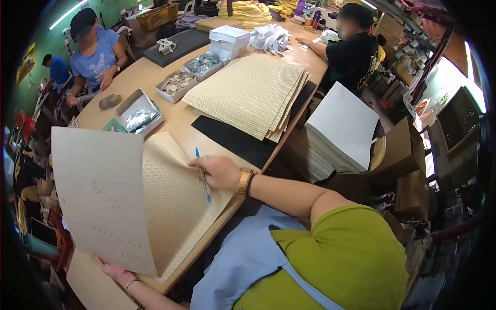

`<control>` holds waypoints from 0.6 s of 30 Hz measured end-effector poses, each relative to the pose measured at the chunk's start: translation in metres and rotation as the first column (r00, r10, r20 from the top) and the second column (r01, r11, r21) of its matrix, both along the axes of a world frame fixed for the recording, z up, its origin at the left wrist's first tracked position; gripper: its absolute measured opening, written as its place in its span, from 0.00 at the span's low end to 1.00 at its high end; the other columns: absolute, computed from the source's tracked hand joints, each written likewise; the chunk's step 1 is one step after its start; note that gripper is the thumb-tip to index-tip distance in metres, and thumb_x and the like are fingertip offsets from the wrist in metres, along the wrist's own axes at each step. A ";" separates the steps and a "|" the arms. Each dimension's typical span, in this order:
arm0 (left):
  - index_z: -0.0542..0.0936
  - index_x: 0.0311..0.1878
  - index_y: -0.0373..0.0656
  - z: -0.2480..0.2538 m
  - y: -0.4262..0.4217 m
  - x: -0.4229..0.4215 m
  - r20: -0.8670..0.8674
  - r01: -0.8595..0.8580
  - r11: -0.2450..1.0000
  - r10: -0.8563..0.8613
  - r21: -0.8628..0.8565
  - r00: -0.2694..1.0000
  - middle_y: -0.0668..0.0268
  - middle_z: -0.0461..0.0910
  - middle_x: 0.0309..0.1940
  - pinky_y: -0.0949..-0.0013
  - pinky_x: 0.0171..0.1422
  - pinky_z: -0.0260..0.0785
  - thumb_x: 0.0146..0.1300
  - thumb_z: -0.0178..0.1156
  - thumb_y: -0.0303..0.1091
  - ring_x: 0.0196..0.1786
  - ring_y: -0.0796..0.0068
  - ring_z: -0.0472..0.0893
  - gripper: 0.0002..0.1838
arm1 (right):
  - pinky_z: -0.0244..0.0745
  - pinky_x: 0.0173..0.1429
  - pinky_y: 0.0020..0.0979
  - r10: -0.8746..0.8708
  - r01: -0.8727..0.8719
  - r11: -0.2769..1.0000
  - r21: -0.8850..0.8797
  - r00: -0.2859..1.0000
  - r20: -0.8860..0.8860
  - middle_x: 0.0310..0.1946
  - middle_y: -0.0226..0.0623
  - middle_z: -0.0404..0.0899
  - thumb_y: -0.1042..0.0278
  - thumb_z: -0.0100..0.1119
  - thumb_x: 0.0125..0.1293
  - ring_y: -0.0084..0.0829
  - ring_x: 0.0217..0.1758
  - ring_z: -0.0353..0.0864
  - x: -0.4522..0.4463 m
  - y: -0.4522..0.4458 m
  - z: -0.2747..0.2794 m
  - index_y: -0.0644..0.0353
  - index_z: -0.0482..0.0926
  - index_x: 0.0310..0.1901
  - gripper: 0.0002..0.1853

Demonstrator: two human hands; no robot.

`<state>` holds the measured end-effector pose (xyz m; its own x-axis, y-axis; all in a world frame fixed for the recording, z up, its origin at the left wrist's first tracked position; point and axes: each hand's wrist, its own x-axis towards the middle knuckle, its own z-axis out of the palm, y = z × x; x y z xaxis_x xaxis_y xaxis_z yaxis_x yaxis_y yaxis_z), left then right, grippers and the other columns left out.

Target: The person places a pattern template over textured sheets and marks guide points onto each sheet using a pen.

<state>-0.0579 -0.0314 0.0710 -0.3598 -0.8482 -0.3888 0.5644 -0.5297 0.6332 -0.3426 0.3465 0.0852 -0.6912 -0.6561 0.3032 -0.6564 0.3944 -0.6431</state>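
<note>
My left hand (pixel 113 270) holds the lower edge of a grey cardboard sheet (pixel 103 191) with faint writing; some of its fingers are hidden behind the sheet. The cardboard is raised at an angle over a cream sheet with a woven pattern (pixel 173 206). My right hand (pixel 221 173) is closed around a blue pen (pixel 205 187), which points down toward the patterned sheet. Its fingertips also pinch or touch that sheet's lifted far edge, slightly blurred. A wristband in gold colour sits on my right wrist.
Beyond lie a stack of patterned sheets (pixel 253 93), a black board (pixel 232 137) and open boxes of small parts (pixel 176 83). A stack of white sheets (pixel 343 124) stands to the right. Two co-workers sit at the table's far sides, one in blue (pixel 95 57), one in black (pixel 351 57).
</note>
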 end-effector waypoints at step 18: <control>0.66 0.72 0.42 -0.016 -0.005 0.005 -0.086 0.093 0.995 -0.092 0.016 0.992 0.60 0.65 0.73 0.49 0.76 0.54 0.74 0.48 0.51 0.72 0.56 0.65 0.30 | 0.63 0.70 0.44 -0.406 0.462 0.779 0.425 0.887 -0.220 0.60 0.48 0.75 0.33 0.67 0.54 0.46 0.64 0.74 -0.215 0.175 0.061 0.48 0.76 0.59 0.37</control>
<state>-0.0526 -0.0361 0.0549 -0.4686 -0.8019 -0.3706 0.5634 -0.5944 0.5738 -0.5573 0.5211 0.1464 -0.9162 -0.3755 0.1396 -0.3997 0.8811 -0.2528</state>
